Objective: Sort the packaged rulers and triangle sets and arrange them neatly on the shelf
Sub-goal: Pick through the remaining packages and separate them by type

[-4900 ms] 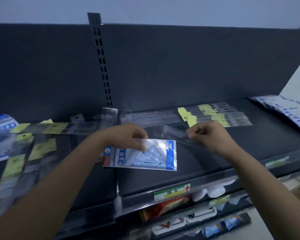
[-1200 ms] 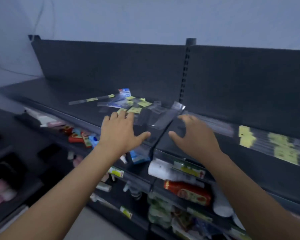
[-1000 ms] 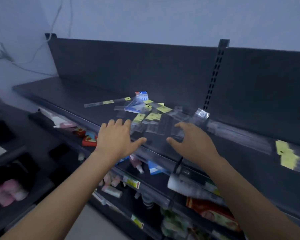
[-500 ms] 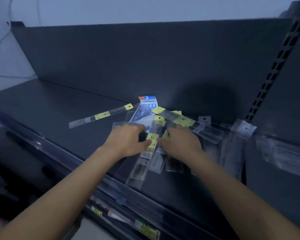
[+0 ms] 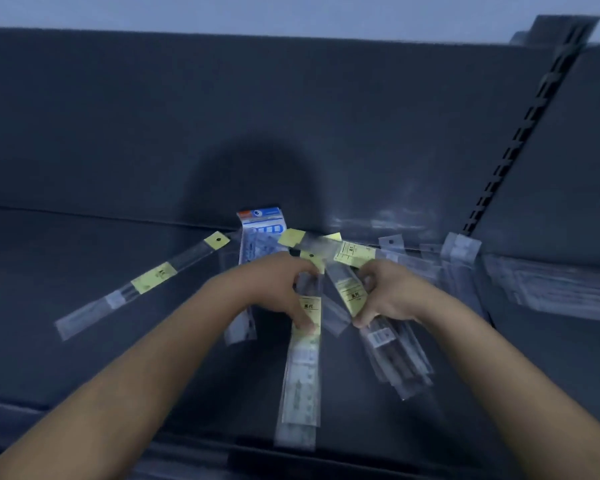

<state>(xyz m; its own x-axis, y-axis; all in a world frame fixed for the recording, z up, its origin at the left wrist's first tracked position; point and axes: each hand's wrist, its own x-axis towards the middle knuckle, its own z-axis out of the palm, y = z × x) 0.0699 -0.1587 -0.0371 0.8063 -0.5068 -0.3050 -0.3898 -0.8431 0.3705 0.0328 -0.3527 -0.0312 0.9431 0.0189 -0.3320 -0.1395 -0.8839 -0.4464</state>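
Handling: packaged rulers (image 5: 354,256) look light, stiff lengthwise, slick in clear sleeves; judged best pinched mid-length, edges squared.
Left hand (image 5: 274,289): fingers and thumb curled round one ruler pack (image 5: 302,375) that reaches the shelf (image 5: 84,341) at its front edge.
Right hand (image 5: 392,296): fingers curled over a bundle of packs (image 5: 395,355) just beside it.
Count: one triangle set (image 5: 262,230) at the back edge; one stray ruler (image 5: 142,285) toward the left; piled rulers overlap, uncountable.

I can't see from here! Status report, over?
Left hand grips one ruler pack. Right hand grips a ruler bundle. Triangle set behind; stray ruler lies apart.
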